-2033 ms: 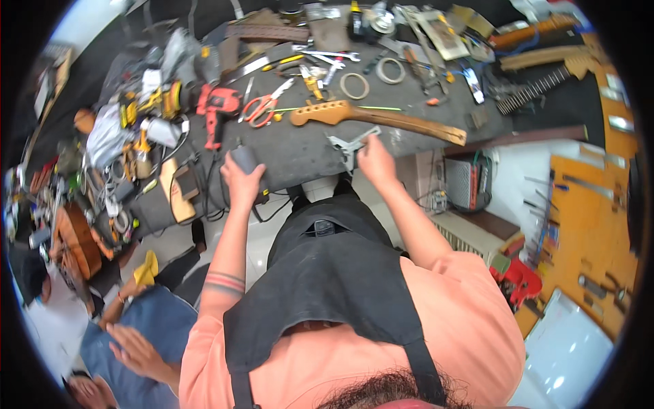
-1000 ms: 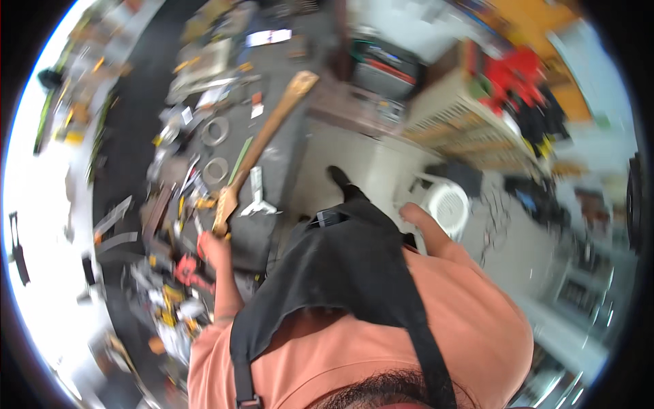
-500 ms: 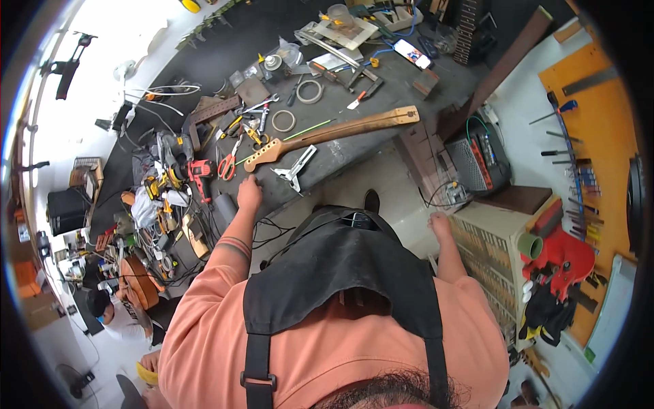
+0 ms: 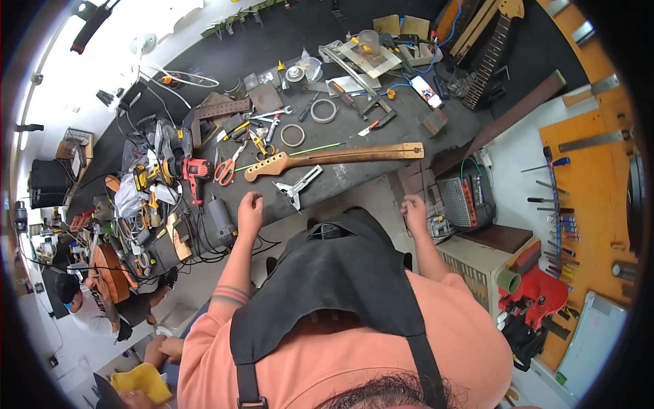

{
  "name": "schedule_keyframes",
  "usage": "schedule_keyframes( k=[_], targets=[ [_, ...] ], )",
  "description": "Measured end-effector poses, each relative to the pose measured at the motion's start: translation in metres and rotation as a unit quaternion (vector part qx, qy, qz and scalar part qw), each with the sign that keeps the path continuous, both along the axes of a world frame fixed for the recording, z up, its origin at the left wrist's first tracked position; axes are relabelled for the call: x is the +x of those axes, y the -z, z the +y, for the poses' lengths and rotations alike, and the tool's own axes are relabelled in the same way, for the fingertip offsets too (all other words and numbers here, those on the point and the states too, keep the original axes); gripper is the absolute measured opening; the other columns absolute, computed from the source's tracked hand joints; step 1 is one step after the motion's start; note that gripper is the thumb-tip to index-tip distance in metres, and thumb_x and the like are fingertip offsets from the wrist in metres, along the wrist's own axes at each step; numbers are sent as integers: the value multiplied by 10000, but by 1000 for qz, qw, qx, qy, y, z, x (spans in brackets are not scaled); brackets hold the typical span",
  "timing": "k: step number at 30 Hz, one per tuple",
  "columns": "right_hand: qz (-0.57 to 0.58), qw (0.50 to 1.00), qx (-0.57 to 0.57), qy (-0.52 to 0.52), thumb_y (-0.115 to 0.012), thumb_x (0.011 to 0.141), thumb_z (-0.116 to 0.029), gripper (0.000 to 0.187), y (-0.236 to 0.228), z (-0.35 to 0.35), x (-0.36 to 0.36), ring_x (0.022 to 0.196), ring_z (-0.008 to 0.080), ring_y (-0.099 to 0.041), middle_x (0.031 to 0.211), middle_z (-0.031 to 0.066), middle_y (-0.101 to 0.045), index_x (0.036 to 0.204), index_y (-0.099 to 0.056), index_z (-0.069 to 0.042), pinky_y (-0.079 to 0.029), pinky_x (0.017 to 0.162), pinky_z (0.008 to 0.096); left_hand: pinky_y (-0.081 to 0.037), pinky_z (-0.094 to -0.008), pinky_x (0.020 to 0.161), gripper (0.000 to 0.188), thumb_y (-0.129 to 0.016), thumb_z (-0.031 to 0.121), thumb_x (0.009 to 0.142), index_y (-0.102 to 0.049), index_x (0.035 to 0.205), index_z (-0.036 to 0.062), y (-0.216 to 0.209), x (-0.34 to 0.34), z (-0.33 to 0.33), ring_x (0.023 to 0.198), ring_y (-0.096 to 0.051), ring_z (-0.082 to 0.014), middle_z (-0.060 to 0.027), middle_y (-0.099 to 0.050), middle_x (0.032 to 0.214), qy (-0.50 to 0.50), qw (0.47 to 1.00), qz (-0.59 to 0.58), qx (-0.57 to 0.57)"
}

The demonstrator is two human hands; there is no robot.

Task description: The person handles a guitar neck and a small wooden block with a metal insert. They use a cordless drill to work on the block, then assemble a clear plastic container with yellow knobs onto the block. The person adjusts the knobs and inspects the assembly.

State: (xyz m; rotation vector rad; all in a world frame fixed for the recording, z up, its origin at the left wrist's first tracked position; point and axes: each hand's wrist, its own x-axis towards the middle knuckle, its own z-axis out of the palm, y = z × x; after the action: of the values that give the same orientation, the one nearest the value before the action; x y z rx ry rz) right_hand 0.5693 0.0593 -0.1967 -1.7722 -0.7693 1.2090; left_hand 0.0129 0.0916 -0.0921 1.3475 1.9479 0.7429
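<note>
A wooden guitar neck (image 4: pixel 340 155) lies across the front of the dark workbench, its headstock to the left. My left hand (image 4: pixel 251 210) hovers at the bench's near edge below that headstock, fingers curled in with nothing visible in them. A silver caliper-like tool (image 4: pixel 300 187) rests between the neck and the edge, to the right of this hand. My right hand (image 4: pixel 414 213) is raised off the bench's right end, near the brown boards (image 4: pixel 414 178). Its fingers are loosely bent and somewhat apart, and it holds nothing I can see. Red-handled scissors (image 4: pixel 225 170) lie left of the headstock.
A red heat-gun-shaped power tool (image 4: pixel 196 177), a grey cylindrical tool (image 4: pixel 221 219) and tangled cables crowd the left. Tape rings (image 4: pixel 293 135), wrenches and a phone (image 4: pixel 426 92) lie farther back. An amplifier (image 4: pixel 463 198) stands right. Another person (image 4: pixel 95 310) sits with a guitar at lower left.
My left hand has drawn back from the headstock toward me, its fingers curling. My right hand has come up and inward. The view has shifted, so the bench appears lower.
</note>
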Motion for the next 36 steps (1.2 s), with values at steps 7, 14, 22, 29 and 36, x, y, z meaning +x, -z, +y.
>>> schedule_keyframes(
  k=[7, 14, 22, 29, 36],
  targets=[
    [-171, 951, 252, -58, -662, 1060, -142, 166, -108, 242, -40, 929, 232, -692, 1013, 127, -720, 1157, -692, -11, -555, 893, 373, -499, -314, 626, 210, -702, 201, 1092, -743, 1091, -5, -41, 16, -71, 690, -625, -129, -62, -682, 839, -140, 981, -125, -44],
    [-379, 875, 286, -96, -932, 848, -416, 959, -146, 494, -90, 1383, 419, -582, 1494, 284, -571, 1546, -463, 44, -475, 1179, 504, -467, -260, 606, 184, -679, 182, 1115, -726, 1098, 6, -56, 62, -87, 671, -572, -81, -9, -654, 830, -283, 937, -204, -14],
    [-307, 915, 185, -186, -962, 795, -487, 1035, -137, 570, -99, 1410, 446, -596, 1508, 303, -597, 1523, -469, 57, -477, 1193, 511, -482, -242, 713, 166, -674, 151, 1126, -723, 1192, 7, -124, 136, -48, 782, -564, -66, 14, -649, 907, -329, 919, -209, 58],
    [-272, 881, 356, -154, -920, 915, -412, 778, -159, 547, -57, 1318, 364, -653, 1387, 251, -673, 1428, -571, 58, -491, 1155, 444, -503, -273, 733, 178, -670, 147, 1119, -721, 1213, 6, -114, 165, -74, 808, -603, -97, -21, -665, 932, -358, 895, -256, 68],
    [183, 929, 248, -204, -675, 1104, -334, 519, -266, 435, -34, 1325, 263, -670, 1434, 164, -694, 1476, -593, 18, -514, 1155, 433, -552, -307, 800, 210, -652, 165, 1130, -700, 1266, 13, -131, 156, -56, 859, -669, -138, -61, -710, 1025, -314, 846, -420, 97]
  ],
)
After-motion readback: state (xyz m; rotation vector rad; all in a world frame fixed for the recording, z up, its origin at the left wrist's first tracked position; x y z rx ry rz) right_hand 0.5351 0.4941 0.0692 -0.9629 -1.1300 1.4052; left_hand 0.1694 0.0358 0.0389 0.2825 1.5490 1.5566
